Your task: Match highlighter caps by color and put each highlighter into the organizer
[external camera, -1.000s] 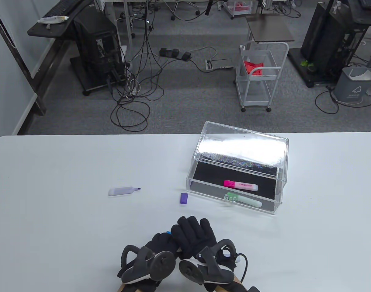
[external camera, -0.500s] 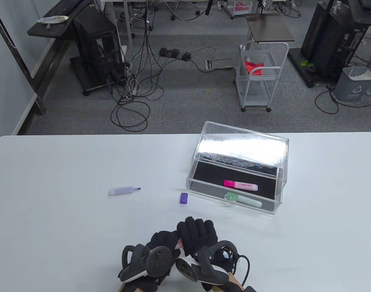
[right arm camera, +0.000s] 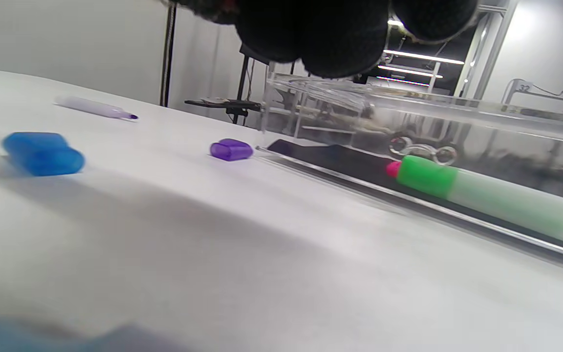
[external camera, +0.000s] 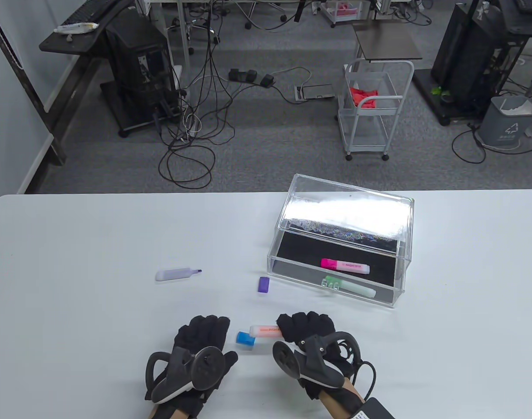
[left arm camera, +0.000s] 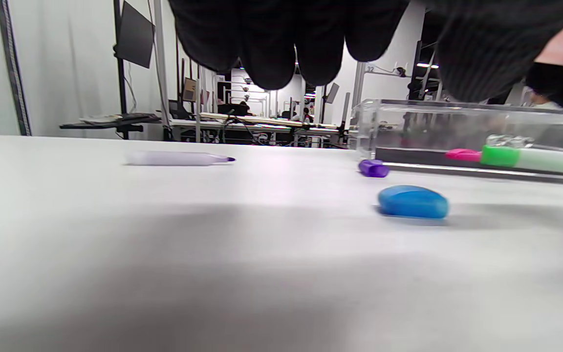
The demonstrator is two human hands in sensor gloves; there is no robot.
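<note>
My right hand grips a pale orange highlighter by its rear end, low over the table's front middle; its tip end points left. A blue cap lies loose on the table just left of it, also in the left wrist view. My left hand hovers left of the cap, fingers straight, holding nothing. Farther back lie an uncapped purple highlighter and a purple cap. The clear organizer holds a pink highlighter and a green highlighter.
The organizer's transparent lid covers its back half, while the front half is open from above. The white table stretches left of the purple highlighter. Beyond the far edge are floor cables and a white cart.
The hands were pressed together at the front middle; now they have parted. The blue cap lies on the table, the left hand has moved left and opened, and the right keeps the orange highlighter.
</note>
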